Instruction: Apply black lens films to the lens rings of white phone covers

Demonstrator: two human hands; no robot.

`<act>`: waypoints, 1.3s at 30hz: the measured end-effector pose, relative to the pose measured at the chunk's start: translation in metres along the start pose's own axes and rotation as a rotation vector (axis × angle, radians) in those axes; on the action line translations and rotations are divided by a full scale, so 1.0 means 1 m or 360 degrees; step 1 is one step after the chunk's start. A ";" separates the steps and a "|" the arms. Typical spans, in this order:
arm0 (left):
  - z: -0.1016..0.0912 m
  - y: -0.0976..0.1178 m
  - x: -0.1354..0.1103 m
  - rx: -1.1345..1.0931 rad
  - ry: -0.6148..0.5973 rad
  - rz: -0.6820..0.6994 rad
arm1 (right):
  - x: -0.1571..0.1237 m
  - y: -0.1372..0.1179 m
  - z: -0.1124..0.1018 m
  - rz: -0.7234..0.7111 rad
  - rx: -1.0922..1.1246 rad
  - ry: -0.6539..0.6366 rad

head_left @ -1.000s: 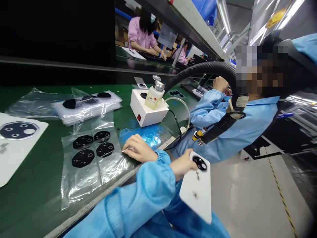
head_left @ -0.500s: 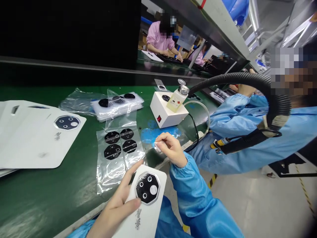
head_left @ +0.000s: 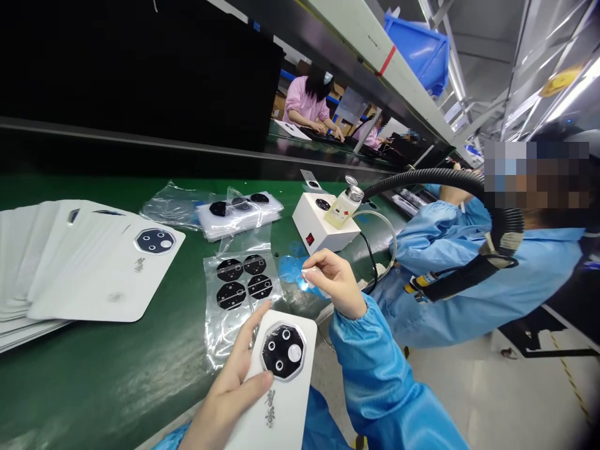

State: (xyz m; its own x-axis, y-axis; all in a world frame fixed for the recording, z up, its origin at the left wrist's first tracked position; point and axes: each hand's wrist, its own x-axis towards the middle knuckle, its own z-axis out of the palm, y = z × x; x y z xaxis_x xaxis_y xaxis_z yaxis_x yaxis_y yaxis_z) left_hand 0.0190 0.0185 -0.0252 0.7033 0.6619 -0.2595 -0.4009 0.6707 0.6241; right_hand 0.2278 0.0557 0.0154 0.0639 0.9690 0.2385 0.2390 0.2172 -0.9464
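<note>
My left hand point(head_left: 237, 387) grips a white phone back cover point(head_left: 290, 415) by its side edges, thumb across the front. At the cover's upper end sits a black octagonal camera panel point(head_left: 283, 352) with ring-shaped openings and one white disc. My right hand point(head_left: 340, 287) is closed in a pinch on a small white scrap point(head_left: 308, 274), perhaps a bit of cloth or film; its kind is unclear. That hand hovers near blue film pieces point(head_left: 289, 269) on the bench edge, apart from the cover. Beyond my left hand lies a clear plastic sheet point(head_left: 214, 337) carrying several black octagonal pieces point(head_left: 231, 295).
White back covers point(head_left: 94, 269) are fanned in a pile at left. A pump bottle point(head_left: 344, 207) stands on a white box point(head_left: 307, 219) with a red switch. A stack of clear film point(head_left: 239, 219) lies behind the sheet. A black ribbed hose point(head_left: 435, 177) arches at right, before a blue-clad co-worker point(head_left: 473, 300).
The camera view has shifted left and tilted, showing more of the cover pile. Both hands keep nearly the same pose, with the cover and white scrap still held.
</note>
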 end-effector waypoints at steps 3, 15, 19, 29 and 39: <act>-0.004 0.003 0.000 0.0236 0.0163 0.0182 | -0.002 -0.006 0.009 0.0035 0.0055 -0.0166; -0.014 0.003 -0.001 0.1535 -0.0097 0.1145 | -0.006 -0.012 0.028 -0.0021 0.0110 -0.0430; -0.010 0.003 -0.003 0.1661 -0.0113 0.1169 | -0.008 -0.011 0.028 -0.0176 -0.0042 -0.0352; -0.006 0.003 0.003 0.1521 -0.0134 0.1073 | -0.011 -0.008 0.033 -0.1025 -0.0882 -0.0027; -0.003 0.006 0.001 0.1442 -0.0132 0.0984 | -0.008 -0.001 0.017 -0.1071 -0.0728 -0.0284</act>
State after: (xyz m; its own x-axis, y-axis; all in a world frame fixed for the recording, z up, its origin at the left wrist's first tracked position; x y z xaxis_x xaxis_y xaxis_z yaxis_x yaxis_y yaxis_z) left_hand 0.0153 0.0245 -0.0237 0.5803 0.7516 0.3135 -0.1418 -0.2858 0.9477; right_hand 0.2106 0.0494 0.0105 -0.3785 0.6618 0.6471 0.5440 0.7247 -0.4230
